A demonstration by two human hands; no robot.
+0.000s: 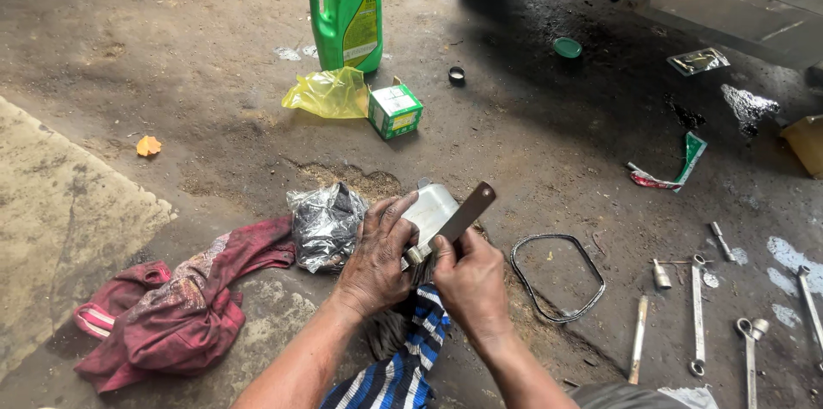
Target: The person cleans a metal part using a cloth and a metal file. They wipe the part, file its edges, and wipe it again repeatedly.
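A blue striped cloth (403, 366) lies nearest, under both hands. The left hand (375, 259) grasps a silvery metal cover (431, 210) on the floor; the right hand (470, 280) is clenched round a flat blade tool (454, 222) laid against it. Beyond stands a capped green jug (347, 10), contents unseen.

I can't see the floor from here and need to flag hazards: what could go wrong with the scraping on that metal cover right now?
The flat scraper in the right hand points toward the left hand gripping the metal cover; a slip could cut the fingers. The cover rests only on a striped cloth, so it may shift. Grit from the dirty floor could foul the rubber gasket nearby.
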